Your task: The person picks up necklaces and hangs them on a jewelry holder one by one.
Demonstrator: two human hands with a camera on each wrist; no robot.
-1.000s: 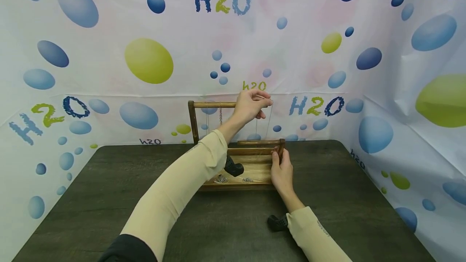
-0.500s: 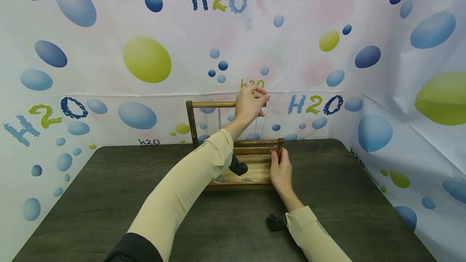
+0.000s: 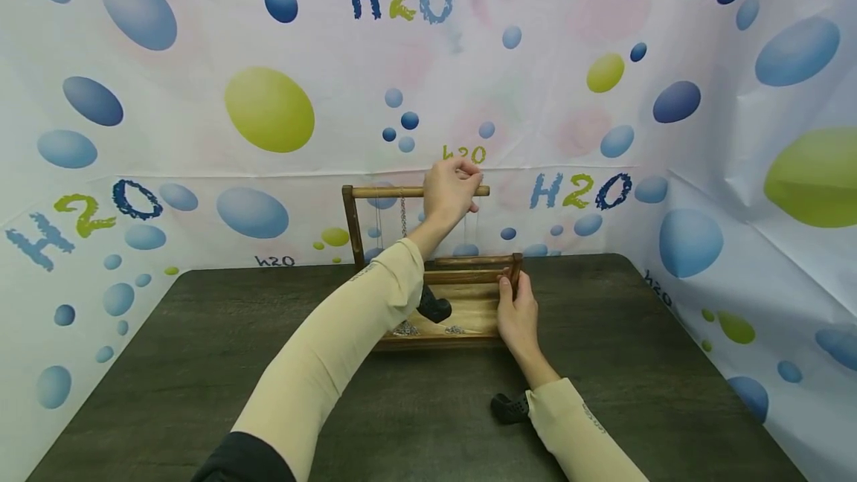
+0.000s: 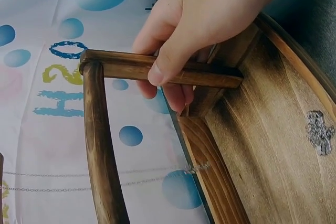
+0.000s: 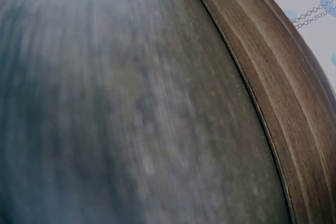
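Observation:
A wooden jewelry stand [image 3: 384, 192] stands on the dark table, with an upper rod, a shorter lower rod [image 4: 102, 145] and a tray base. My left hand [image 3: 450, 190] is at the upper rod near its free right end, pinching a thin necklace [image 3: 466, 225] that hangs below the fingers. Its fingertips are small in the head view. My right hand [image 3: 518, 315] grips the stand's right post [image 4: 126, 66], thumb in front and fingers behind. That grip shows in the left wrist view too, beside the hanging necklace [image 4: 47, 188]. The right wrist view shows no hand.
Chains [image 3: 404, 218] hang on the upper rod's left part. In the tray [image 3: 472, 303] lie chain piles [image 3: 455, 330]. The dark table [image 3: 415, 400] spreads around the stand, and a printed backdrop [image 3: 402, 58] rises behind. Black wrist mounts [image 3: 510, 409] sit on both sleeves.
My left hand has moved left and slightly down along the upper rod, bringing the necklace from beyond the rod's end to beneath it. My right hand keeps its grip on the post.

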